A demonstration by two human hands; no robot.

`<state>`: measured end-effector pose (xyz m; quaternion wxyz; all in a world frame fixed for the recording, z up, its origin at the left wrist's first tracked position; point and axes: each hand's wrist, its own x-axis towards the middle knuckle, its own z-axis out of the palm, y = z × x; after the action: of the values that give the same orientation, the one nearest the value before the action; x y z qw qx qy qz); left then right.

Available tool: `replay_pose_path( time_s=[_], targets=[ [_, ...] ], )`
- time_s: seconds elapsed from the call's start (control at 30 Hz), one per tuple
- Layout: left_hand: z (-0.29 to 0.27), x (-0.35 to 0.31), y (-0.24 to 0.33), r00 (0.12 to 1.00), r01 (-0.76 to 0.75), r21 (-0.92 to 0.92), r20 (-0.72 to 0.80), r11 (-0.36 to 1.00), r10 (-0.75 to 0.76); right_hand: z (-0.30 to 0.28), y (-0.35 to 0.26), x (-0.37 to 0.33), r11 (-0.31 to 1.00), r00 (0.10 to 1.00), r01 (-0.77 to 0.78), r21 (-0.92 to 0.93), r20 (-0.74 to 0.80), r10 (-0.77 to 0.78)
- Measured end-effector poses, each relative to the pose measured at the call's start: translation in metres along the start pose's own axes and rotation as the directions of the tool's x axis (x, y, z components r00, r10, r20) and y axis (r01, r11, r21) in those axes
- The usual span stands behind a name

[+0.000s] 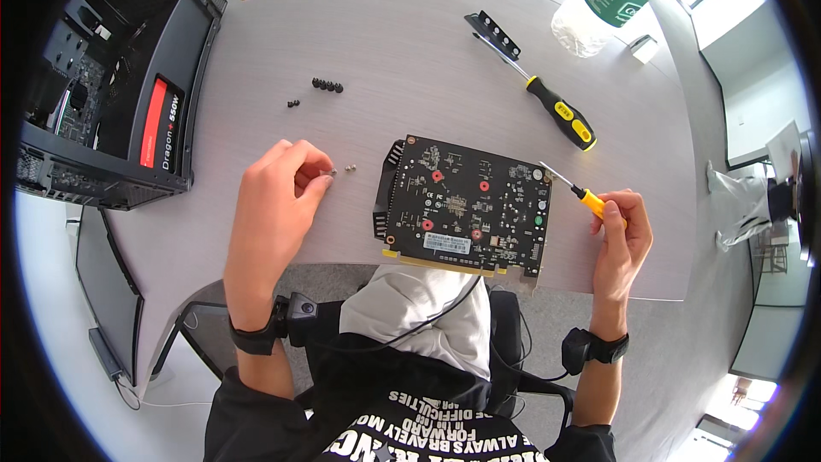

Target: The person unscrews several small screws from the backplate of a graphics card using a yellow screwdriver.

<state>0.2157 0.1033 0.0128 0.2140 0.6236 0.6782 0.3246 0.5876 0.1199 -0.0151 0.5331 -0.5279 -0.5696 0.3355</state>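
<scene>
A pale grey wooden table [410,43] carries a black rectangular circuit board [466,205] near its front edge. The right hand [620,235] grips a small yellow-handled screwdriver [575,189] beside the board; the left hand [278,197] has its fingers [315,178] pinched on a tiny silver screw [328,173].

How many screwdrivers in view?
2. A large screwdriver lies on the table beyond the circuit board; a small screwdriver is in the right hand. None seems hidden.
</scene>
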Motion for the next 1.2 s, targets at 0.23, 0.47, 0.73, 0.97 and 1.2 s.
replay_pose_path(
  time_s=[0.23,0.47,0.73,0.97,1.2],
  targets=[
    [0.010,0.000,-0.003,0.998,0.025,0.047,-0.059,0.999,-0.022,0.001,0.001,0.000,1.000,1.000,-0.004,-0.001,-0.002,0.004],
    [0.013,-0.001,-0.002,0.997,0.026,0.056,-0.073,0.998,-0.022,0.000,0.000,-0.001,1.000,1.000,-0.006,-0.005,0.008,0.006],
    [0.014,0.000,0.001,0.997,0.039,0.066,-0.073,0.997,-0.035,0.001,0.000,-0.001,1.000,1.000,-0.020,-0.010,0.001,0.020],
    [0.015,-0.001,0.001,0.996,0.051,0.045,-0.071,0.998,-0.048,0.000,0.001,-0.001,1.000,1.000,-0.017,-0.010,0.004,0.017],
    [0.016,-0.004,0.000,0.997,0.035,0.057,-0.070,0.998,-0.031,0.000,0.000,-0.001,1.000,1.000,-0.020,-0.004,0.012,0.020]
  ],
)
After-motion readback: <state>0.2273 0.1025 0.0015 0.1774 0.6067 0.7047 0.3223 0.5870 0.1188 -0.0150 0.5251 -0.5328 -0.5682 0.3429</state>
